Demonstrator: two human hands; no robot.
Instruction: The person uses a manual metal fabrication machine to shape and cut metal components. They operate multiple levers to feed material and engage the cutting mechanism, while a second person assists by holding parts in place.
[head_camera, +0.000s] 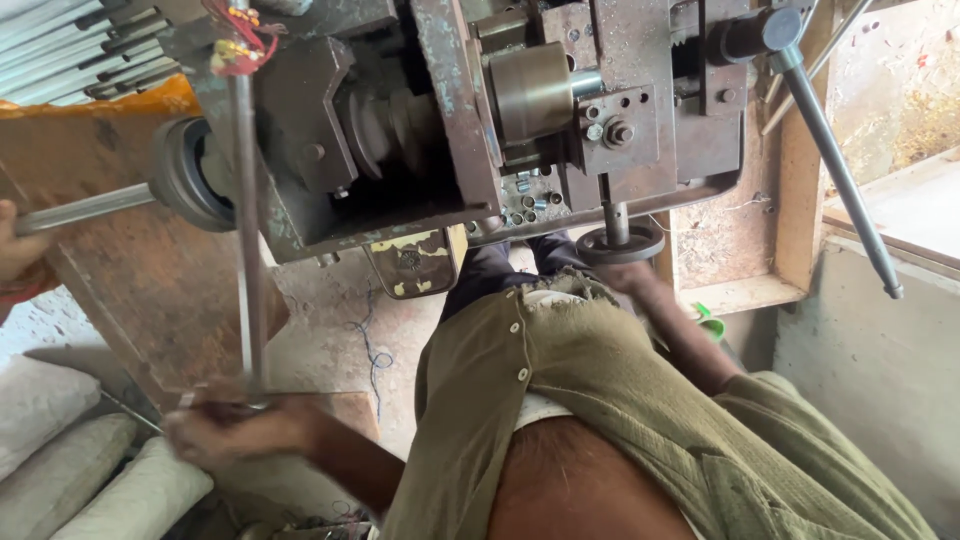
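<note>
**My hands at the metal machine**

My left hand (225, 430) is closed around the lower end of a long thin rod (247, 230), though the hand is blurred and I cannot make out each finger. The rod runs straight up from my fist to the top of the machine (430, 130), where a red and yellow tie (238, 38) sits at its upper end.

My right hand (625, 275) reaches in under the machine, just below the small round handwheel (620, 243) hanging from its underside. I cannot tell whether those fingers grip the wheel or only touch it.

A steel bar (85, 208) sticks out from the machine's left side through a dark ring (185, 175), and another person's hand (18, 250) holds its far end. To the machine's right, a long grey lever (835, 165) slants down past a wooden frame (800, 170). White sacks (70, 460) lie below my left hand.
</note>
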